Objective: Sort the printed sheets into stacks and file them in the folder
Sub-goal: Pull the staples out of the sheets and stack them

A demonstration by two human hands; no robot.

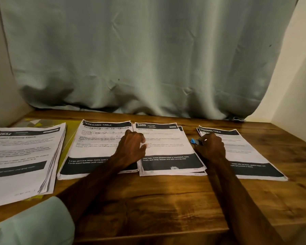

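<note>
Four stacks of printed sheets lie in a row on the wooden table [166,200]. The thick "2652" stack [21,156] is at the far left, resting on a yellow-green folder [69,137]. Beside it come a "Dressing Table" stack [94,147], a "3800 Kitchen" stack [168,147] and a second "Dressing Table" stack [247,152] at the right. My left hand [131,145] sits with curled fingers where the two middle stacks meet and seems to pinch the kitchen stack's left edge. My right hand [211,147] rests on the right stack's left edge and grips a small blue object [193,140].
A pale green curtain [140,59] hangs down to the table's back edge. Walls close in on the left and right. The near half of the table is bare wood. A light sleeve [34,223] shows at the lower left.
</note>
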